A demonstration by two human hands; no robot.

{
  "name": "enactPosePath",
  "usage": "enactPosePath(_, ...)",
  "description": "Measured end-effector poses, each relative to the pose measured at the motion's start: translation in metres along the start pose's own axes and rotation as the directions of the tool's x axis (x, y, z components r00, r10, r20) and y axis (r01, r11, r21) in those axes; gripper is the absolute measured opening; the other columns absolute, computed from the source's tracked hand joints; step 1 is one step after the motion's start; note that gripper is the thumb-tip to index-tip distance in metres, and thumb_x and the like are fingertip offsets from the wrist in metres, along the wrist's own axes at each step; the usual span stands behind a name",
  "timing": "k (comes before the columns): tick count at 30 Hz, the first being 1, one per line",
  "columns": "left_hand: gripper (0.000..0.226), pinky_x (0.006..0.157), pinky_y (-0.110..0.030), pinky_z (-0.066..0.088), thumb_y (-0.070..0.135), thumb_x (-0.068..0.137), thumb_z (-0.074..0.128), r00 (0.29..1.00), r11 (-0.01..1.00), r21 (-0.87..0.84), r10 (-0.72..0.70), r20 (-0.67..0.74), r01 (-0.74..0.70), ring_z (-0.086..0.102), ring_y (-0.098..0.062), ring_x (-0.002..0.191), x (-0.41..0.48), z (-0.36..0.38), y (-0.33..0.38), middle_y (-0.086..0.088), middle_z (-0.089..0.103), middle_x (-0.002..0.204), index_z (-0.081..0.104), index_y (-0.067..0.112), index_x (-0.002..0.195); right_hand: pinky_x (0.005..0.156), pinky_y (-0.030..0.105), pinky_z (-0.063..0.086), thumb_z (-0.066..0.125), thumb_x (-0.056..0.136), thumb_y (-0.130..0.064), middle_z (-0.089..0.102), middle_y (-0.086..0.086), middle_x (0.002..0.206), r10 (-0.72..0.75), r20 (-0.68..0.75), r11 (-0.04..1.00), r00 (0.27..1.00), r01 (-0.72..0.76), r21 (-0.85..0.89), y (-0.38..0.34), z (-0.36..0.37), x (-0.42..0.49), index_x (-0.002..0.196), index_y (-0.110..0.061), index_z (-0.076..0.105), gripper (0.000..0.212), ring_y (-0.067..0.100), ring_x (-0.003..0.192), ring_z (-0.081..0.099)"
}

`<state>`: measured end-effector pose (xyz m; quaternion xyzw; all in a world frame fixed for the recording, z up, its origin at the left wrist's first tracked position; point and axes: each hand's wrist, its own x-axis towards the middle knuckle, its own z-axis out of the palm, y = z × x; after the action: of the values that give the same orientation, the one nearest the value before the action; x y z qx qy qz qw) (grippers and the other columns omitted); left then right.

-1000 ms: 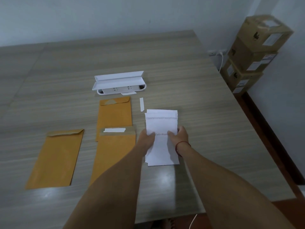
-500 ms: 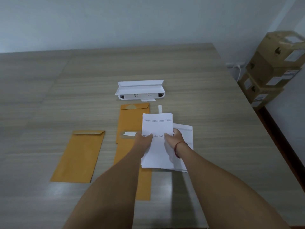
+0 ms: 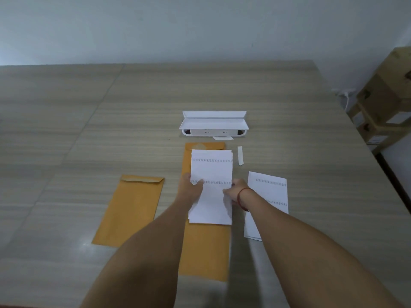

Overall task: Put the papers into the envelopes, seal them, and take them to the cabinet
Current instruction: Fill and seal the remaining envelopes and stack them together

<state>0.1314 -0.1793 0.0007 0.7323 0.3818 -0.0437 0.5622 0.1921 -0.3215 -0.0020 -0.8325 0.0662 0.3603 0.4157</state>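
Both forearms reach forward from the near edge; the left hand (image 3: 193, 186) and right hand (image 3: 234, 191) each pinch a side edge of the white paper stack (image 3: 211, 168). Its long axis runs near to far, printed end pointing far, over the near envelope (image 3: 204, 250) and far envelope (image 3: 205, 146) in the middle of the table (image 3: 89, 134). 1 more paper bundle (image 3: 270, 190) lies flat just to the right

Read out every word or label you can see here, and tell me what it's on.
Nothing is legible enough to quote.
On the held papers: two rows of print, too blurred to read.
On the loose sheet: two rows of print, too blurred.
On the cardboard boxes: labels, too small and blurred.
On the envelopes: no writing visible.
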Motion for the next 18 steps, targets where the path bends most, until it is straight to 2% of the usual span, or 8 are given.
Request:
enactPosePath(3,0.033,0.084,-0.043,0.054,0.016,0.096,0.048,0.999,0.987,0.159,0.021,-0.042,-0.014,0.062,-0.027,0.098,0.010,-0.006,-0.007,-0.010,0.062,0.116,0.046,0.014,0.129,0.083,0.035,0.050,0.050,0.092,-0.007,0.062,0.011,0.107,-0.006,-0.187,0.986,0.982,0.036,0.160,-0.008,0.000,0.009,0.118,-0.003,0.057,0.027,0.029,0.097,0.060)
enactPosePath(5,0.031,0.084,-0.040,0.052,0.009,0.091,0.047,0.996,0.941,0.334,0.074,-0.043,-0.055,0.059,-0.025,0.101,0.015,-0.013,-0.014,-0.006,0.060,0.116,0.051,0.015,0.121,0.080,0.033,0.048,0.048,0.093,-0.008,0.062,0.011,0.112,0.012,-0.301,0.963,0.953,0.071,0.262,-0.014,-0.002,0.017,0.117,-0.004,0.055,0.025,0.027,0.094,0.057)
enactPosePath(8,0.029,0.091,-0.040,0.051,0.011,0.079,0.059,0.990,0.846,0.516,0.087,0.114,-0.134,0.055,-0.023,0.104,0.020,-0.017,-0.025,-0.006,0.057,0.116,0.056,0.020,0.106,0.077,0.030,0.043,0.048,0.095,-0.009,0.061,0.012,0.119,0.072,-0.399,0.919,0.914,0.095,0.383,-0.020,-0.002,0.025,0.118,-0.004,0.053,0.024,0.025,0.095,0.057)
enactPosePath(11,0.050,0.095,-0.036,0.046,0.027,0.070,0.078,0.963,0.722,0.647,0.107,0.246,-0.245,0.046,-0.020,0.115,0.022,-0.016,-0.027,0.000,0.049,0.123,0.055,0.024,0.115,0.078,0.028,0.041,0.049,0.095,-0.009,0.060,0.011,0.117,0.119,-0.433,0.879,0.893,0.108,0.464,-0.024,0.000,0.031,0.115,-0.004,0.052,0.021,0.024,0.095,0.056)
enactPosePath(13,0.064,0.100,-0.038,0.044,0.034,0.066,0.083,0.949,0.661,0.687,0.138,0.284,-0.302,0.042,-0.021,0.122,0.023,-0.014,-0.026,0.000,0.045,0.127,0.052,0.026,0.121,0.077,0.027,0.041,0.049,0.095,-0.009,0.058,0.008,0.109,0.129,-0.435,0.867,0.891,0.111,0.485,-0.024,0.003,0.035,0.106,-0.008,0.050,0.011,0.021,0.090,0.053)
enactPosePath(15,0.063,0.101,-0.039,0.043,0.034,0.065,0.085,0.940,0.629,0.701,0.168,0.298,-0.335,0.041,-0.022,0.122,0.024,-0.012,-0.027,-0.002,0.043,0.128,0.053,0.026,0.119,0.076,0.029,0.042,0.050,0.094,-0.010,0.056,0.005,0.103,0.116,-0.422,0.866,0.899,0.117,0.486,-0.024,0.007,0.038,0.100,-0.011,0.047,0.007,0.021,0.089,0.055)
enactPosePath(18,0.051,0.099,-0.034,0.042,0.034,0.064,0.086,0.934,0.605,0.713,0.191,0.303,-0.355,0.040,-0.020,0.118,0.027,-0.011,-0.026,0.000,0.043,0.123,0.058,0.023,0.105,0.076,0.031,0.047,0.050,0.092,-0.009,0.060,0.004,0.101,0.072,-0.404,0.874,0.912,0.138,0.466,-0.020,0.012,0.042,0.101,-0.012,0.050,0.009,0.023,0.089,0.059)
